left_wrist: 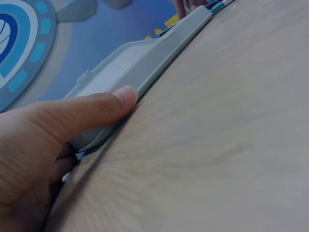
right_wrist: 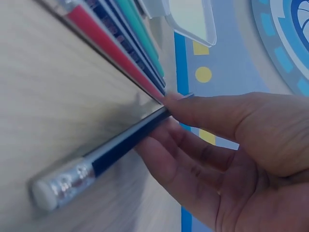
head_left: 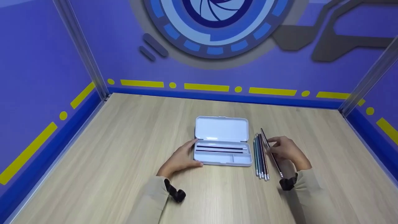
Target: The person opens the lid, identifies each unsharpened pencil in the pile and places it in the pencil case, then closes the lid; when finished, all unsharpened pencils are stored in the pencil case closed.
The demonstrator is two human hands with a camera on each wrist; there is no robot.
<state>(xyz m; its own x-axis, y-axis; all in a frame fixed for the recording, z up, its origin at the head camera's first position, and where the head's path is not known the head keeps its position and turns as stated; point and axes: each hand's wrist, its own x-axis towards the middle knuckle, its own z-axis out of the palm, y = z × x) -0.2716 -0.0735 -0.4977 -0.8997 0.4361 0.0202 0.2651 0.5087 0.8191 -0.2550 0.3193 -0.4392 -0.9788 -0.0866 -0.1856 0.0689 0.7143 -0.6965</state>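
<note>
A white pencil case (head_left: 214, 160) lies on the table with its lid (head_left: 222, 128) raised at the back. Two dark pencils (head_left: 220, 151) lie in its long compartment. My left hand (head_left: 180, 160) holds the case by its left end, thumb along the front wall (left_wrist: 128, 79) and fingers round the side. Between thumb and fingers, my right hand (head_left: 286, 151) pinches a dark pencil (right_wrist: 125, 137) with a white eraser end pointing towards me. Just left of that hand lies a bundle of several pencils (head_left: 260, 157), among them a red one (right_wrist: 108, 48) and a green one (right_wrist: 137, 31).
The wooden table (head_left: 124, 149) stretches out on both sides of the case. Blue-purple panels (head_left: 217, 71) with yellow marks stand behind it and along both sides. Each wrist wears a black strap mount, such as the left mount (head_left: 175, 191).
</note>
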